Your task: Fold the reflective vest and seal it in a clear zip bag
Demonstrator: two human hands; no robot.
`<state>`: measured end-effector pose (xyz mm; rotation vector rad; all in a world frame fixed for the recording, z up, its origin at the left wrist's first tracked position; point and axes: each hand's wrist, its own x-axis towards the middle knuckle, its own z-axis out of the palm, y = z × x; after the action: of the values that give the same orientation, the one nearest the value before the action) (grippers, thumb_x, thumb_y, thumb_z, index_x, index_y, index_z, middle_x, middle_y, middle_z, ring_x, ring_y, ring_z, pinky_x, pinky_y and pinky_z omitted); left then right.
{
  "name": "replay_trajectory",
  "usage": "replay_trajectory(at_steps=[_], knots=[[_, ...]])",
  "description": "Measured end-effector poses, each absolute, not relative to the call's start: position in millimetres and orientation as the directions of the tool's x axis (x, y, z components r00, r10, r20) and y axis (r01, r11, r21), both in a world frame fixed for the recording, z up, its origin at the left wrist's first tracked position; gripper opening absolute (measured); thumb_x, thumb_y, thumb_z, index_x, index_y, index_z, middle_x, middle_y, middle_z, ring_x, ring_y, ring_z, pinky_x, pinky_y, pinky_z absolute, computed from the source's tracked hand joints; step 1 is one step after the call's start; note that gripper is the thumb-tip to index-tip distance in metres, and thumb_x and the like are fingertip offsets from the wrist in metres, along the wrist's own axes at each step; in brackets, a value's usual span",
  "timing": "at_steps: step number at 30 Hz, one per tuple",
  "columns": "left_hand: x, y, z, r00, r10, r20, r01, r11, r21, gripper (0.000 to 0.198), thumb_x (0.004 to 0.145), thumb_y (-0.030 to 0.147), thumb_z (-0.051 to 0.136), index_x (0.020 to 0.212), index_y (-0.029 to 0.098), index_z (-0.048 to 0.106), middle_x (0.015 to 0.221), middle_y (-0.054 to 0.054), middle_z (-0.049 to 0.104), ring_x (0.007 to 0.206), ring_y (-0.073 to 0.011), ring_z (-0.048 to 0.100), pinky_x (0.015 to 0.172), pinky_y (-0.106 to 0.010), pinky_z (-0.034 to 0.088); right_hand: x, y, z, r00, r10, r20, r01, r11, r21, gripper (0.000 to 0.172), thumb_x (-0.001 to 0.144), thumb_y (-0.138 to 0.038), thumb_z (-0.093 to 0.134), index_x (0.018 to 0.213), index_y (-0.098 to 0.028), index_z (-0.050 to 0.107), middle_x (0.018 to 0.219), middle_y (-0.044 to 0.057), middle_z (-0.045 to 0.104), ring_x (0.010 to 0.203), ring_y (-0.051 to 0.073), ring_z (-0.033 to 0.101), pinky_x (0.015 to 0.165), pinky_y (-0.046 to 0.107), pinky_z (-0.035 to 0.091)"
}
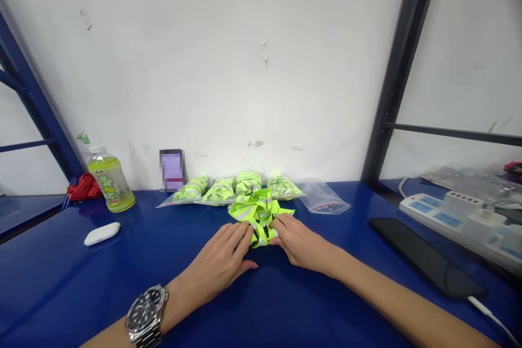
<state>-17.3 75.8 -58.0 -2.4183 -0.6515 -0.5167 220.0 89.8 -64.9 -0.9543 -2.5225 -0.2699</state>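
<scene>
A fluorescent yellow-green reflective vest (256,209) with silvery strips and dark fastenings lies loosely bunched on the blue table. My left hand (222,253) presses curled fingers over its near left side, with the thumb apart near the tabletop. On the other side, my right hand (299,239) pinches the vest's right edge between thumb and fingers. Fabric under the fingertips is hidden. Behind it, several clear zip bags with similar folded yellow-green material, including one bag (220,190), lie in a row. A flat clear zip bag (324,197) rests to their right.
At the left stand a green drink bottle (111,179) and a white earbud case (102,234), near a red crumpled item (84,187). A dark boxy object (172,170) leans by the wall. Right of my arm lie a black phone (426,255) with cable and a power strip (457,223).
</scene>
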Motion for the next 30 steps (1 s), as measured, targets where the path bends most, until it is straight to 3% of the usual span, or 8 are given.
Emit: replay_trajectory(at_steps=[5,8,13,19,21,23,25,30], knots=[[0.2,81.4,-53.5,0.795,0.446,0.412,0.596,-0.703,-0.389,0.03,0.095,0.037,0.046,0.098,0.009,0.056,0.089,-0.011,0.061,0.081,-0.0257,0.059,0.073,-0.041,0.049,218.2,86.4,-65.0,-0.608,0.664,0.436,0.677,0.72,-0.153,0.007,0.094,-0.015,0.041,0.094,-0.015,0.048,0.091,0.011,0.055,0.086,0.023,0.053,0.075,0.034,0.045],[6.0,84.7,-52.0,0.775,0.491,0.397,0.62,-0.714,-0.327,0.027,0.098,0.031,0.037,0.083,0.014,0.053,0.078,-0.007,0.057,0.072,-0.023,0.055,0.066,-0.037,0.045,218.9,84.2,-62.0,-0.575,0.704,0.417,0.675,0.696,-0.244,0.009,0.094,-0.016,0.039,0.093,-0.016,0.048,0.09,0.009,0.055,0.082,0.021,0.053,0.072,0.032,0.041],[7.7,89.1,-45.5,0.654,0.649,0.388,0.691,-0.722,0.043,0.019,0.095,0.024,0.041,0.079,0.017,0.047,0.074,-0.003,0.057,0.068,-0.0187,0.053,0.062,-0.029,0.035,220.5,82.1,-51.7,-0.519,0.767,0.377,0.65,0.641,-0.408,0.018,0.096,-0.02,0.033,0.084,-0.02,0.046,0.073,0.001,0.053,0.062,0.015,0.046,0.061,0.027,0.032],[11.1,101.3,-27.7,0.51,0.846,0.155,0.778,-0.53,0.337,0.027,0.09,0.031,0.044,0.066,0.018,0.044,0.061,0.001,0.048,0.058,-0.014,0.043,0.056,-0.027,0.024,214.0,78.1,-45.2,-0.376,0.863,0.337,0.656,0.505,-0.561,0.014,0.097,-0.032,0.037,0.101,-0.021,0.045,0.057,-0.006,0.043,0.051,0.016,0.045,0.053,0.024,0.028],[11.4,107.8,-24.7,0.492,0.866,0.086,0.785,-0.484,0.386,0.028,0.088,0.033,0.045,0.064,0.018,0.044,0.06,0.001,0.046,0.057,-0.013,0.04,0.055,-0.026,0.022,211.7,78.2,-47.6,-0.348,0.851,0.392,0.697,0.515,-0.499,0.018,0.098,-0.035,0.037,0.103,-0.02,0.046,0.062,-0.004,0.047,0.054,0.017,0.049,0.053,0.025,0.031],[11.3,114.0,-24.3,0.474,0.88,0.041,0.794,-0.447,0.413,0.03,0.086,0.036,0.046,0.062,0.018,0.043,0.058,0.002,0.042,0.055,-0.0123,0.038,0.053,-0.026,0.021,211.4,78.5,-50.8,-0.366,0.792,0.489,0.737,0.567,-0.367,0.023,0.098,-0.033,0.034,0.101,-0.018,0.051,0.082,0.006,0.056,0.065,0.018,0.054,0.059,0.028,0.039],[11.1,118.9,-25.4,0.453,0.891,0.021,0.803,-0.418,0.425,0.031,0.086,0.037,0.045,0.061,0.018,0.042,0.057,0.002,0.04,0.054,-0.0122,0.037,0.052,-0.026,0.02,213.8,77.9,-53.4,-0.428,0.713,0.555,0.752,0.622,-0.219,0.03,0.099,-0.032,0.031,0.106,-0.016,0.054,0.103,0.014,0.055,0.079,0.02,0.056,0.069,0.033,0.044],[11.3,127.4,-26.2,0.435,0.9,-0.034,0.805,-0.372,0.463,0.031,0.083,0.037,0.046,0.059,0.018,0.039,0.054,0.002,0.038,0.051,-0.011,0.034,0.05,-0.026,0.018,224.4,76.9,-55.4,-0.61,0.557,0.563,0.728,0.675,0.121,0.065,0.088,-0.054,0.05,0.135,-0.01,0.042,0.122,0.022,0.05,0.112,0.037,0.045,0.091,0.054,0.041]])
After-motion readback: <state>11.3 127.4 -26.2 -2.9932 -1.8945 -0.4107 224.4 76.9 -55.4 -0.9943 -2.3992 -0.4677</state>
